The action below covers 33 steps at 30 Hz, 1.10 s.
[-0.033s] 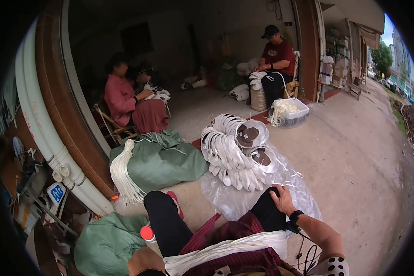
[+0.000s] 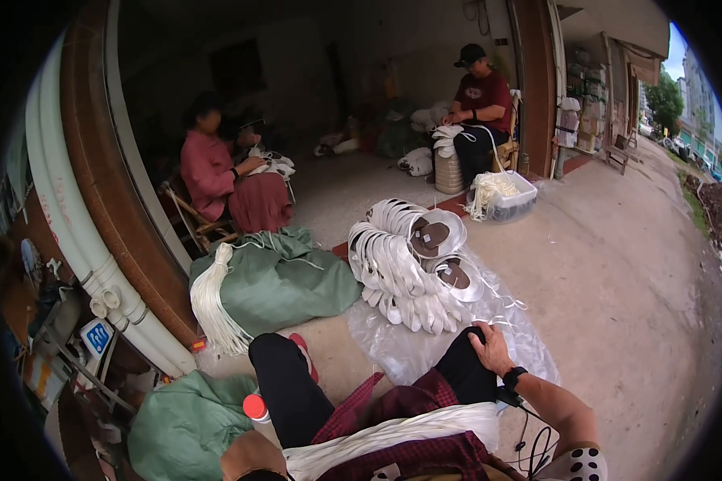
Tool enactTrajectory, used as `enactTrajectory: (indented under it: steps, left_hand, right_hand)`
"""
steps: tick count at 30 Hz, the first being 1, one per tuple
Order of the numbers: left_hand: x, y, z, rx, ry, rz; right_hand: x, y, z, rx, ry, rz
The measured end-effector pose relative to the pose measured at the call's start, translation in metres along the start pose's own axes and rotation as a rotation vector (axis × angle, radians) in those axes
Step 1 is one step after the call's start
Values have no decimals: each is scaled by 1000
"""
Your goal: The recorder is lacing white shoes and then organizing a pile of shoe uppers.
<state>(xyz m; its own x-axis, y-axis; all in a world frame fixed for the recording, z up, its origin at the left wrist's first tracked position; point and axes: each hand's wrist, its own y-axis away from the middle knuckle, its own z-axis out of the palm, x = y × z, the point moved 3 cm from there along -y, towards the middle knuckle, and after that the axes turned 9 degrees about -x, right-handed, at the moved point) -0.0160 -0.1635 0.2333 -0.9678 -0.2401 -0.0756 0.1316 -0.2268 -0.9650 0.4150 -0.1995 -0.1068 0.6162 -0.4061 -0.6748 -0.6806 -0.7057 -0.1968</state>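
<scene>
My right hand point(image 2: 493, 350) rests on my bent right knee, fingers apart and holding nothing I can see. A black watch point(image 2: 513, 376) is on that wrist. Across my lap, over a dark red checked cloth point(image 2: 361, 407), lies a long bundle of white cord point(image 2: 401, 430). At the lower edge a bare part of my left arm point(image 2: 253, 455) shows, while the left hand itself is out of sight. In front of my knees, a stack of white curved strap-like pieces point(image 2: 393, 268) with brown oval patches sits on a clear plastic sheet point(image 2: 377, 346).
Green sacks point(image 2: 297, 280) lie ahead and at left, one bearing a white cord hank point(image 2: 212, 301). A red-lidded bottle point(image 2: 255, 407) stands by my left leg. Two seated people handle white pieces near the doorway. A plastic bin point(image 2: 509, 199) holds pale cord. Black cables point(image 2: 533, 449) hang at right.
</scene>
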Motion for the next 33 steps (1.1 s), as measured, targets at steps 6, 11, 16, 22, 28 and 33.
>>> enactTrajectory:
  steps: [6,11,16,22,28,33]
  left_hand:
    - [-17,9,-4,-73,-125,122]
    - [-54,29,-75,-536,-738,-377]
    - [-88,80,-148,-203,-734,-932]
    - [-97,161,-197,-616,-1196,-1061]
    - [-91,160,-270,-566,-1863,-1183]
    - [-93,168,-284,-531,-1829,-1253]
  right_hand:
    - [-1,1,-2,57,23,-71]
    - [1,0,1,3,-12,-38]
    - [0,2,-1,33,28,-89]
    - [-3,4,-4,12,38,-43]
    - [0,0,0,-16,-9,-7]
    - [2,0,1,47,19,-109]
